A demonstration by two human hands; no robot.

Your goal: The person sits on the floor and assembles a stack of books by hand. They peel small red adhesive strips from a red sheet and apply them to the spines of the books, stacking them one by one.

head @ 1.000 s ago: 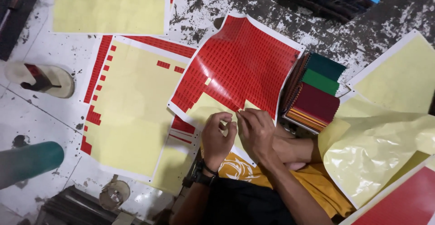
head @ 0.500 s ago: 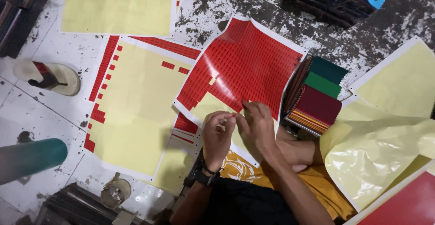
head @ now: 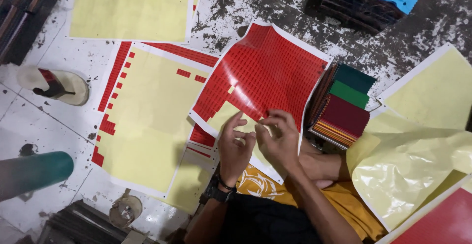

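A glossy red sticker sheet (head: 268, 74) is seen at centre — light is reflected off it. Matt yellow backing paper (head: 147, 121) lies left; cloth swatches (head: 346, 106) right; the floor (head: 418, 27) is rough and paint-flecked.

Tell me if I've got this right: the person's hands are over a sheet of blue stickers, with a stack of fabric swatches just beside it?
Not quite: the head view shows the sticker sheet is red, not blue. The left hand and right hand are over its lower edge, and the stack of fabric swatches does lie just beside it.
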